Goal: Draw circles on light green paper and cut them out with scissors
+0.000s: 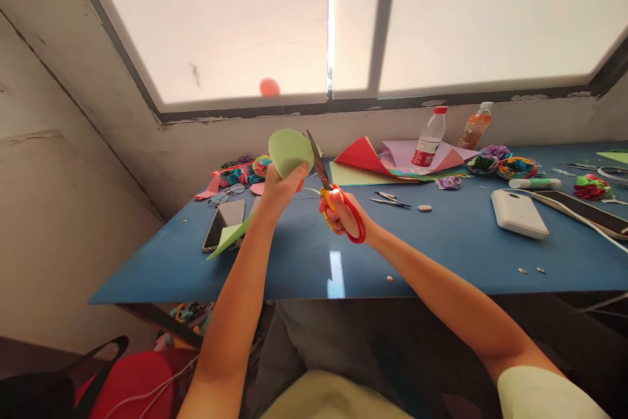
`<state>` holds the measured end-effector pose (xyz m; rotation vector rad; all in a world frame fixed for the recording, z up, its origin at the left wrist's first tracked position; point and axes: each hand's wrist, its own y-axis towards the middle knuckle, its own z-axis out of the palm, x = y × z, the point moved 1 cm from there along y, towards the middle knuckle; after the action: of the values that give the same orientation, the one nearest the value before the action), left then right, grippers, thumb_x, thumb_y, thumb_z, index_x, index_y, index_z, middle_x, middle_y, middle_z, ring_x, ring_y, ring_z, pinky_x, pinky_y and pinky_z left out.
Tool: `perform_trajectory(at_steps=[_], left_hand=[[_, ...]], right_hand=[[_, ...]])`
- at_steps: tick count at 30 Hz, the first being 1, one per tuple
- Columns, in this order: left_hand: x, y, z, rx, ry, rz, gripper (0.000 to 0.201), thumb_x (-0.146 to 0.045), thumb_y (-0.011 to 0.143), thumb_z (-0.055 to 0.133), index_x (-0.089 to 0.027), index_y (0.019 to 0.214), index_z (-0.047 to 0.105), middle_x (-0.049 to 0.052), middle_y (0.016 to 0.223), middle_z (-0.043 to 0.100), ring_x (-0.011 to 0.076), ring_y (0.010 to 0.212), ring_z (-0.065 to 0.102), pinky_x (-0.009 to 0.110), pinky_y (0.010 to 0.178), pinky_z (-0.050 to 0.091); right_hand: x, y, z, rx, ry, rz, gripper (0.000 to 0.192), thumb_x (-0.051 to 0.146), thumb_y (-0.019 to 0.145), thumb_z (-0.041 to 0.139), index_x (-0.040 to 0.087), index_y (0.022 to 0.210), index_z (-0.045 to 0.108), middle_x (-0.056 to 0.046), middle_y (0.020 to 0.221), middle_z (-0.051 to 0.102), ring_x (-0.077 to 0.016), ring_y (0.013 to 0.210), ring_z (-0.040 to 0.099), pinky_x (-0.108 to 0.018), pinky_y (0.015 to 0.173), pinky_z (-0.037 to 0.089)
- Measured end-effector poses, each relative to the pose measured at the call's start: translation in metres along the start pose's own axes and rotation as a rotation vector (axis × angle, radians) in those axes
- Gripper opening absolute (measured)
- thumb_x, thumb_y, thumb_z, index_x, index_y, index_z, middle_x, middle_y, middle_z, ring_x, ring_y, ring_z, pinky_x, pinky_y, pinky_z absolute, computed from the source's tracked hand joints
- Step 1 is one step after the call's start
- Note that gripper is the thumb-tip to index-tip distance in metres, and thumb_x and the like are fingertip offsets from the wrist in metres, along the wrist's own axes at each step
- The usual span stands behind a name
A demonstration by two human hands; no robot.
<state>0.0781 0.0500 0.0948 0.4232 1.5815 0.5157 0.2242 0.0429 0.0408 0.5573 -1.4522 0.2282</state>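
Raised over the table, my left hand [284,182] is closed on a curled sheet of light green paper [289,150]. My right hand [338,210] grips a pair of scissors [318,161] by its red and yellow handles. The blades point up and stand a little apart, just right of the green paper; whether they touch it I cannot tell. Under my left forearm, another green paper piece [230,236] lies partly over a phone [224,223].
Coloured sheets [363,161] lie at the back under a red-capped bottle [428,139], beside an orange drink bottle [475,126]. Tweezers [390,201], an eraser [424,208], a glue stick [534,184], a white power bank [519,213], glasses [228,193] and paper flowers [515,167] rest on the blue table [294,275].
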Motion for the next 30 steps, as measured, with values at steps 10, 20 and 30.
perform_trajectory(at_steps=[10, 20, 30], left_hand=[[0.009, 0.001, 0.012, -0.212, -0.041, 0.076, 0.047, -0.048, 0.070, 0.065, -0.019, 0.049, 0.036, -0.006, 0.042, 0.030, 0.0049, 0.038, 0.028, 0.022, 0.038, 0.022], [0.006, -0.005, 0.009, -0.087, 0.110, 0.080, 0.046, -0.047, 0.076, 0.059, -0.018, 0.045, 0.040, -0.004, 0.039, 0.037, 0.0060, 0.038, 0.034, 0.022, 0.037, 0.024], [0.008, -0.004, 0.010, -0.079, 0.073, 0.076, 0.043, -0.043, 0.075, 0.061, -0.018, 0.047, 0.040, -0.005, 0.041, 0.035, 0.0052, 0.038, 0.030, 0.022, 0.038, 0.023]], right_hand=[[0.002, -0.001, 0.002, 0.183, -0.024, -0.074, 0.070, 0.086, 0.066, 0.032, 0.018, 0.074, 0.047, 0.001, 0.058, 0.045, -0.0087, 0.042, 0.039, -0.023, 0.037, 0.033], [0.005, 0.000, 0.004, 0.136, -0.083, -0.192, 0.077, 0.090, 0.062, 0.023, 0.019, 0.080, 0.048, -0.007, 0.080, 0.050, -0.0170, 0.065, 0.052, -0.029, 0.049, 0.041], [-0.004, 0.000, 0.004, 0.139, 0.012, -0.181, 0.065, 0.080, 0.076, 0.023, 0.018, 0.079, 0.044, 0.004, 0.060, 0.032, -0.0082, 0.046, 0.035, -0.025, 0.046, 0.038]])
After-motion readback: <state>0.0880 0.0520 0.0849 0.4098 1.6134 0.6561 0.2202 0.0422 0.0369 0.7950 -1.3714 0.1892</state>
